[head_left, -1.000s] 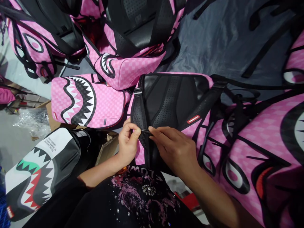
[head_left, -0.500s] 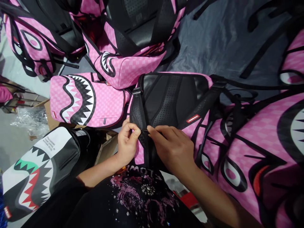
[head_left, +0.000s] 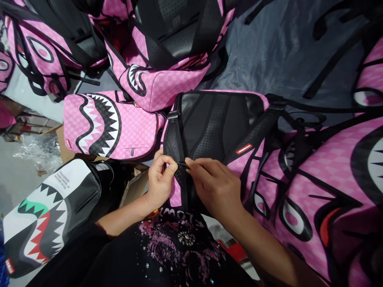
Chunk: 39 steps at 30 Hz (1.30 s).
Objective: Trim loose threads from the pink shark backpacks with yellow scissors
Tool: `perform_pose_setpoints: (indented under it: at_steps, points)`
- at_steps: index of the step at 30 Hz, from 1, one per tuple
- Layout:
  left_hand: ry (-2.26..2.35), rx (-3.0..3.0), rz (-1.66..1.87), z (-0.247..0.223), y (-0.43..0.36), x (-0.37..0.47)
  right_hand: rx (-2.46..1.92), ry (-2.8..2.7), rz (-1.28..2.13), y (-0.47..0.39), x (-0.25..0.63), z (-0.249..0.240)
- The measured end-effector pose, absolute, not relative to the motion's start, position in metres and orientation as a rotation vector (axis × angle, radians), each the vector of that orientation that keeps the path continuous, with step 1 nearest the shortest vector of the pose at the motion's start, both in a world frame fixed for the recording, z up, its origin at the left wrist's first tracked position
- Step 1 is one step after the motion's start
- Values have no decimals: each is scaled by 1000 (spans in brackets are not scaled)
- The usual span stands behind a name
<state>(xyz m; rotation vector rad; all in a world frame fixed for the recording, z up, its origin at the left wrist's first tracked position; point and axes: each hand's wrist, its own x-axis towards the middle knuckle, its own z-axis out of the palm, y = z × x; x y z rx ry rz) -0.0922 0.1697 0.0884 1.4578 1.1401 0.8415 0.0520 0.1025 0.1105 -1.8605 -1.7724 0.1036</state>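
Black printed shirt (head_left: 179,243) nearest, leaning in over the work. Just beyond, with left hand (head_left: 161,181) and right hand (head_left: 218,185) close together, not touching, pinching a thin dark piece (head_left: 182,163) between the fingertips of both; too small to tell whether tool, cord or strap end. Beneath, lying back panel upward, a pink backpack (head_left: 211,127), pinched at or against its left shoulder strap (head_left: 173,139). Compared with a second ago, right hand drawn in very slightly leftward, pinch kept on the same spot, backpack unmoved; judging by that, still busy with one small detail, apparently unfinished. To the near left, a grey-and-white backpack (head_left: 77,195) beside a cardboard box (head_left: 130,187); to the near right, a large pink backpack (head_left: 332,167) with printed eyes. Farther left, a shark-mouth bag (head_left: 109,125), with another pink bag (head_left: 170,85) overlapping it behind. At far right, a rumpled dark grey sheet (head_left: 257,52).
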Motion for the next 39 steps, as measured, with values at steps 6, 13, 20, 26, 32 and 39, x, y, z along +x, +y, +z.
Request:
perform_pose_setpoints:
  at_steps: [6,13,20,26,32,39]
  points:
    - [1117,1454,847,90,170,-92,-1798,-1820,117,103,54,110]
    - [1088,1327,949,86,169,-90,-1777,-1550,320,103,59,101]
    - [1063,1088,1057,85,169,-84,-1686,-866,878,105,58,93]
    - [1078,1078,910,86,165,-78,-1550,-701,1056,123,41,92]
    - [1090,1178,874,78,164,-88,-1441,-290,827,59,28,72]
    - [816,1248,625,72,140,-82,-1360,884,487,-108,-50,-18]
